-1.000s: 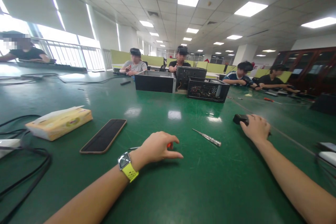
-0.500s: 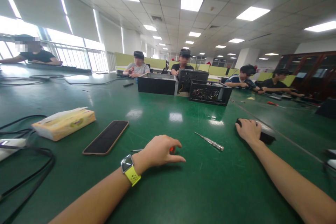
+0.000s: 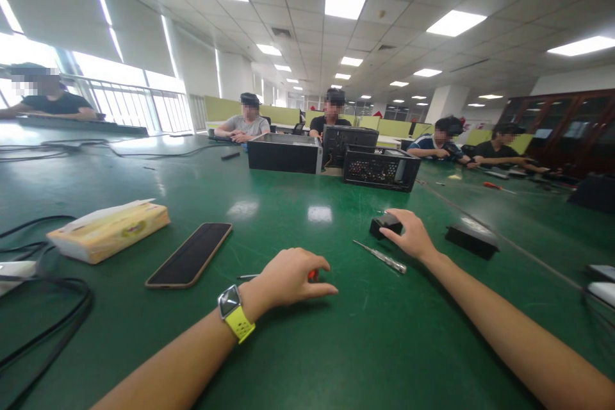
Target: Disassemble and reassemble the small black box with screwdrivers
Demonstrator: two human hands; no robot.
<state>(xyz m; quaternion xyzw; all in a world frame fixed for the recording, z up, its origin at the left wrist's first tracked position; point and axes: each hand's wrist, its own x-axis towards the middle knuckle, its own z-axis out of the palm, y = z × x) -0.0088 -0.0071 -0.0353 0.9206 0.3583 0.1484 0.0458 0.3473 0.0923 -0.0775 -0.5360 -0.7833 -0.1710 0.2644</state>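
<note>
My left hand (image 3: pixel 288 277), with a watch on a yellow strap (image 3: pixel 236 314) at the wrist, is held low over the green table. An orange-handled screwdriver (image 3: pixel 312 275) lies in its curled fingers, the thin shaft showing beyond the wrist and most of the handle hidden. Thumb and forefinger stand apart. My right hand (image 3: pixel 410 235) grips a small black block-like part (image 3: pixel 383 225) between thumb and fingers, just beyond a clear-handled screwdriver (image 3: pixel 382 257). To its right lies a longer black box-shaped part (image 3: pixel 472 240), apart from the hand.
A phone (image 3: pixel 189 256), a tissue pack (image 3: pixel 109 229) and black cables (image 3: pixel 72 307) lie on the left. Black computer cases (image 3: pixel 284 155) stand across the table (image 3: pixel 298 359), with several people seated beyond. Another orange screwdriver (image 3: pixel 492 186) lies far right.
My right hand has moved left from the longer black part, bringing the small black block with it. My left hand stays in place. The view has shifted slightly.
</note>
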